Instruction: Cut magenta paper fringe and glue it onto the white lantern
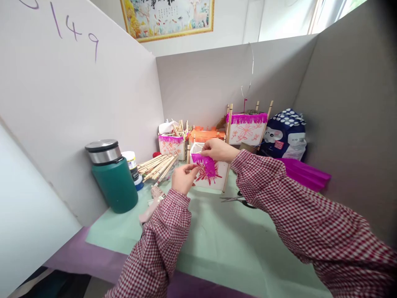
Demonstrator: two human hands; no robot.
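A magenta fringed paper strip [211, 169] hangs against the front of a white paper lantern [218, 182] with wooden corner sticks. Behind the strip, a spiky dark red drawing shows on the lantern's face. My right hand [219, 150] is closed on the strip's upper edge, near the lantern's top rim. Lower and to the left, my left hand [184, 178] pinches at the strip's left side, fingertips together. Scissors [232, 199] with dark handles lie on the table below my right forearm.
A green flask [114, 178] and a white jar [130, 163] stand left, beside a bundle of wooden sticks [159, 166]. Behind are a fringed lantern holding sticks [171, 148], an orange-topped lantern [206, 134] and a taller lantern [246, 132]. Magenta paper [305, 174] and a dark blue package [287, 136] lie right.
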